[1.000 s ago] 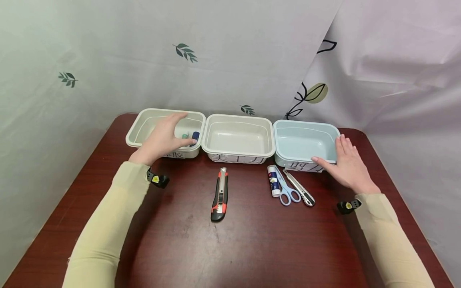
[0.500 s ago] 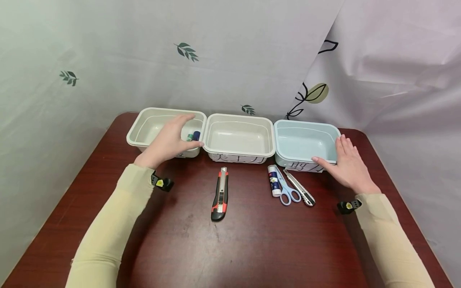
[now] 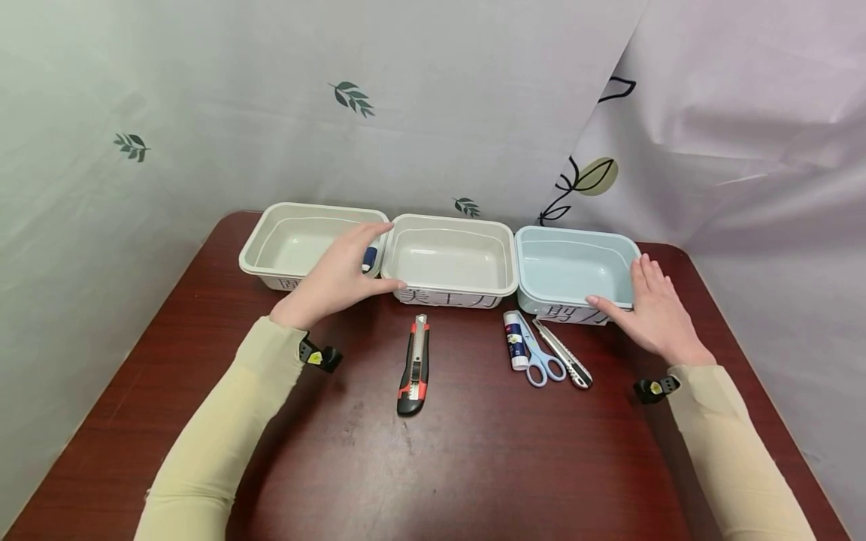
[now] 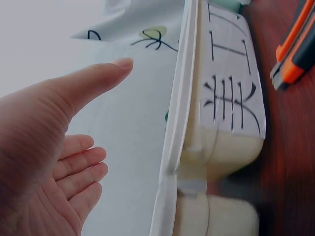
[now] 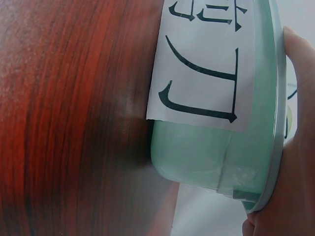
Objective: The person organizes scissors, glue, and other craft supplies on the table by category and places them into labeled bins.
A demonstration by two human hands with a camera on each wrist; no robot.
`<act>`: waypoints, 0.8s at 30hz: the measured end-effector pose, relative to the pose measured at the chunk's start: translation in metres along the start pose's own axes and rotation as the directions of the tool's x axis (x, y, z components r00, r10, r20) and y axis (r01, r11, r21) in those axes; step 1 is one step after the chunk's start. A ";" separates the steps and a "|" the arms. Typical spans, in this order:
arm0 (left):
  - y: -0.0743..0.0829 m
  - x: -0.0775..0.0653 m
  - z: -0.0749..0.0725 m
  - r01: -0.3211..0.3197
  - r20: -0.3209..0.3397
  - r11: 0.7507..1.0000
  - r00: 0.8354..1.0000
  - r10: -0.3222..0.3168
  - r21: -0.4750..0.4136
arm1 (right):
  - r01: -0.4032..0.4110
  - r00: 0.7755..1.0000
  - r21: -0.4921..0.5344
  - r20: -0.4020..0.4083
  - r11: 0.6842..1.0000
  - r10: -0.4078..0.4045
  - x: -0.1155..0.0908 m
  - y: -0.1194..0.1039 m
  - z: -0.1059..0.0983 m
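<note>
My left hand (image 3: pixel 341 274) hovers over the right end of the left cream bin (image 3: pixel 271 270), its thumb and fingers spread apart and nothing between them. Its fingertips reach the near left corner of the middle cream bin (image 3: pixel 449 291). Inside the left bin, a dark blue glue stick (image 3: pixel 369 259) shows partly behind the hand. My right hand (image 3: pixel 656 312) rests on the right corner of the light blue bin (image 3: pixel 575 267), fingers extended along its side and thumb at the front rim. The left wrist view shows the left palm (image 4: pixel 54 211) holding nothing.
On the dark red table (image 3: pixel 473 466) lies a red-and-black utility knife (image 3: pixel 414 364) before the middle bin. A glue stick (image 3: pixel 516 342), light blue scissors (image 3: pixel 539 357) and a slim utility knife (image 3: pixel 564 353) lie close together before the blue bin. A patterned curtain (image 3: pixel 419 113) hangs behind.
My left hand has moved right, from above the left bin's middle toward the middle bin, now covering the green item seen earlier in the left bin. The right hand stays put.
</note>
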State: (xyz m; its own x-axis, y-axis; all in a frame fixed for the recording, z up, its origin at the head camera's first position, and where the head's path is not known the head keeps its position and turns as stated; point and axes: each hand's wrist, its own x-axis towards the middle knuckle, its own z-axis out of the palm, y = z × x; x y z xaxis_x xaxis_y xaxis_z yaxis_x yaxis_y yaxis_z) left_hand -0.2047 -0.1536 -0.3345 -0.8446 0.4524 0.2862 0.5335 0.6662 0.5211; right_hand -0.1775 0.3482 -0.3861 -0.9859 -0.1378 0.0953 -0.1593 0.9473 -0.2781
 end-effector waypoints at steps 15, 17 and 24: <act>0.020 -0.003 0.034 -0.054 0.040 0.996 0.998 0.057 -0.072 | -0.004 1.000 -0.006 0.003 1.000 0.004 -0.001 -0.001 0.000; 0.022 -0.003 0.039 -0.065 0.047 0.995 0.997 0.069 -0.077 | -0.003 1.000 -0.005 0.003 1.000 0.003 0.000 0.000 0.001; 0.031 -0.003 0.052 -0.074 0.088 0.994 0.993 0.081 -0.081 | -0.002 1.000 -0.004 0.000 1.000 0.002 0.000 0.000 0.000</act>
State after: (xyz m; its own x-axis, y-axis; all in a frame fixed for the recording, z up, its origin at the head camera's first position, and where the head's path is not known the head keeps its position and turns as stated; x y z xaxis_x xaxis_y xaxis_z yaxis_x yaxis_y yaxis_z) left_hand -0.1837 -0.1034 -0.3610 -0.7915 0.5553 0.2552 0.5888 0.5807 0.5623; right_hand -0.1773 0.3485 -0.3867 -0.9862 -0.1362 0.0947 -0.1573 0.9486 -0.2745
